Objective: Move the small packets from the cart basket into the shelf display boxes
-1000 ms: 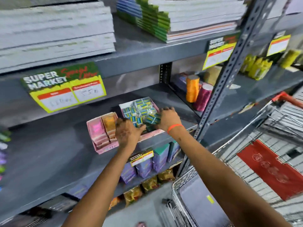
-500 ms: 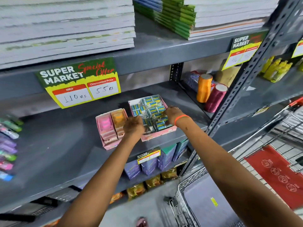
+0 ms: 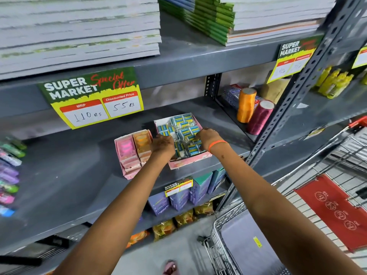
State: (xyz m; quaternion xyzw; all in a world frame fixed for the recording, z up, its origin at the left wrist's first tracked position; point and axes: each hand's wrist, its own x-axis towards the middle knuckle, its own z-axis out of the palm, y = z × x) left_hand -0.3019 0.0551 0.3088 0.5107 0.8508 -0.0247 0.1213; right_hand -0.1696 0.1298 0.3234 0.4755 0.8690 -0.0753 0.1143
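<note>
A pink display box on the middle shelf holds several small blue-and-white packets. My left hand is at the box's left side and my right hand, with an orange wristband, is at its right side. The fingers of both hands curl down onto the packets in the front half of the box; I see only their backs. To the left stands a second pink box with pink and orange packets. The wire cart basket is at the lower right, and no packets show in its visible part.
Orange and maroon thread spools stand right of the box, behind a perforated steel upright. Notebook stacks fill the shelf above. A price tag hangs from its edge. Pens lie far left. Boxes fill lower shelves.
Both hands have stayed in the packet box, shifting slightly further in and closer together over the packets. My head has turned, so the shelf sits further right in view.
</note>
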